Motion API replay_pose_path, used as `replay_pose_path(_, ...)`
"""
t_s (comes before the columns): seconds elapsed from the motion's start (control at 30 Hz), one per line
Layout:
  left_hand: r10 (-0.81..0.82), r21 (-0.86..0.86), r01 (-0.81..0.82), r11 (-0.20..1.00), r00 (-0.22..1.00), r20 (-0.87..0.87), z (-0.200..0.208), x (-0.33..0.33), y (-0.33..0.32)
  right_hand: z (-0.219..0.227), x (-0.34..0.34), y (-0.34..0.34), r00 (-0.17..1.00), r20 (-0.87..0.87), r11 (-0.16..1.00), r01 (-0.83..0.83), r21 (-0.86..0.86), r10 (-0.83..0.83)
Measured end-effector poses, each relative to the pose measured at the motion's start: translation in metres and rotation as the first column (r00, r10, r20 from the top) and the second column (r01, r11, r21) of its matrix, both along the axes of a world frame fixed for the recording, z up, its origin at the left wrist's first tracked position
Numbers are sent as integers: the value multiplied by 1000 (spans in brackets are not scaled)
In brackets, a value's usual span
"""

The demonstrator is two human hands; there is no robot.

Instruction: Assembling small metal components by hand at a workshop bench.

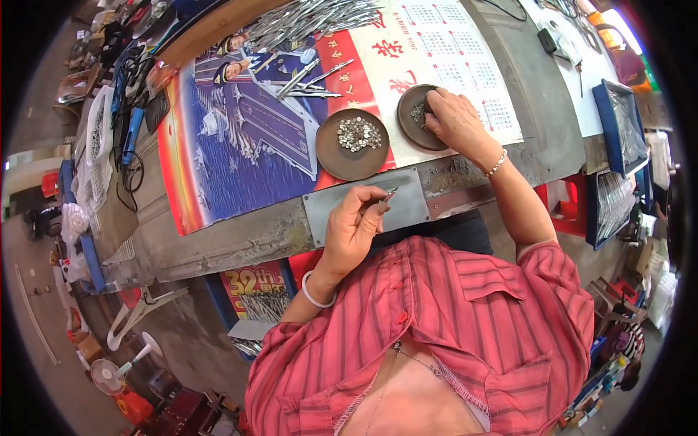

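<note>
My left hand (354, 227) is closed over the table's near edge, pinching a slim metal piece (391, 195) between thumb and fingers. The rest of that piece is hidden in the hand. Farther right, my right hand (456, 123) reaches into a round dark dish (408, 133) holding small dark metal parts (419, 114). Its fingertips are drawn together among these parts, and whatever they pinch cannot be seen. Between the hands, a second round dish (331, 161) contains a heap of small shiny round metal pieces (358, 135). A flat grey metal plate (334, 211) lies below it.
A poster calendar (247, 171) covers much of the worktable (211, 251). At the back lies a pile of slim metal pieces (313, 25), with several loose ones (313, 86) nearer. Blue trays (607, 131) stand at the right, and a blue-handled tool (133, 129) at the left.
</note>
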State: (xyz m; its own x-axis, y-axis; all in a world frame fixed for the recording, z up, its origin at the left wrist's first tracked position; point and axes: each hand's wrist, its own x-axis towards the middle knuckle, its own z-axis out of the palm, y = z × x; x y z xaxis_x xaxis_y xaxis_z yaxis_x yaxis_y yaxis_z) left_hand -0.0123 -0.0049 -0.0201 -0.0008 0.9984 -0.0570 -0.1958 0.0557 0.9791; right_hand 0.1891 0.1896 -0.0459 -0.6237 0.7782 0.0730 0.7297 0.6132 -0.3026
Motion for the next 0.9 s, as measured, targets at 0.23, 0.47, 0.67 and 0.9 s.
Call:
replay_pose_path(0.23,-12,0,12,1000,1000,8,0,4,13,18,4,2,967,-233,978,50,-204,-98)
replay_pose_path(0.47,-37,24,40,999,996,-84,-1,8,20,27,11,0,880,-398,896,64,-439,-258)
replay_pose_path(0.67,-10,-17,8,1000,993,-120,4,11,21,20,17,1,859,-450,870,-11,-494,-245)
replay_pose_path(0.9,9,-16,-11,1000,993,-119,3,13,22,20,20,2,814,-507,782,-111,-613,-282)
